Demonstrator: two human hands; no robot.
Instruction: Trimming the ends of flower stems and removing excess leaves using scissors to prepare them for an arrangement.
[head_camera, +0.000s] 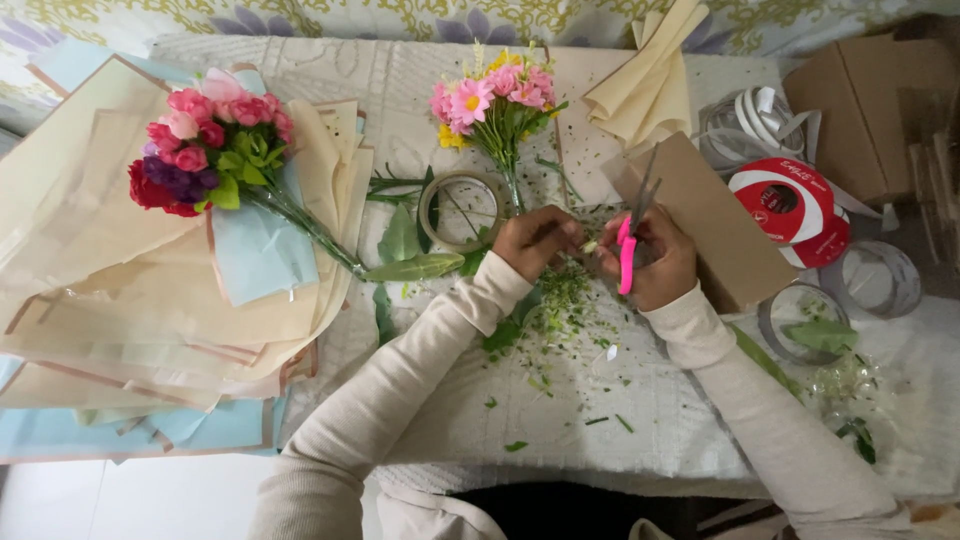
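Cream sleeves lead to the left hand (535, 240) pinching the small bouquet's (497, 100) stems mid-tabletop (600, 420) and the right hand (650, 260) clamped on pink scissors (628, 250), whose blades could nick those close fingers.

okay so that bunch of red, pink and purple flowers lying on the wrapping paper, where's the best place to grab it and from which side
Probably by the bare green stems, below the blooms. The red, pink and purple bouquet lies flat on the wrapping paper with its heads toward the far left and the stems trailing toward the left hand. Coming from above, on the stem side, avoids crushing petals.
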